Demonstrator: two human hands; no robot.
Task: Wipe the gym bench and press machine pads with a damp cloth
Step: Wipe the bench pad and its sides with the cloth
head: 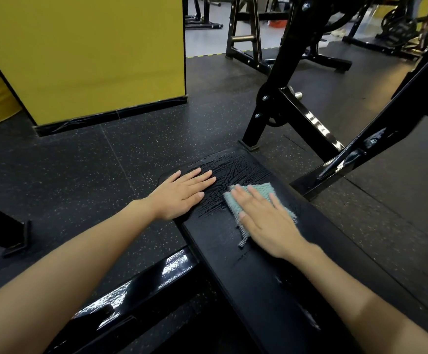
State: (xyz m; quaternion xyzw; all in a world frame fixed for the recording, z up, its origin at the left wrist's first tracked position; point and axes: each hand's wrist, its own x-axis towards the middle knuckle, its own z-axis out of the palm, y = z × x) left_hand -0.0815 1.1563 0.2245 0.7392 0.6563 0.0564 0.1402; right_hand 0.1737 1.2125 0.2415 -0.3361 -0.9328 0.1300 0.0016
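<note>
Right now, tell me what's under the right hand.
A teal cloth, pressed flat on the bench pad by the right hand. The cloth's middle and pad beneath are hidden.

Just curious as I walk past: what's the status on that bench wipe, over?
Left hand flat on bench pad. Right hand flat, pressing green cloth onto it. Far end streaked wet. Nothing blocking the pad.

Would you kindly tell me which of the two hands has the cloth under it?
The right hand, flat on the teal cloth; the left hand rests directly on the bench pad.
</note>
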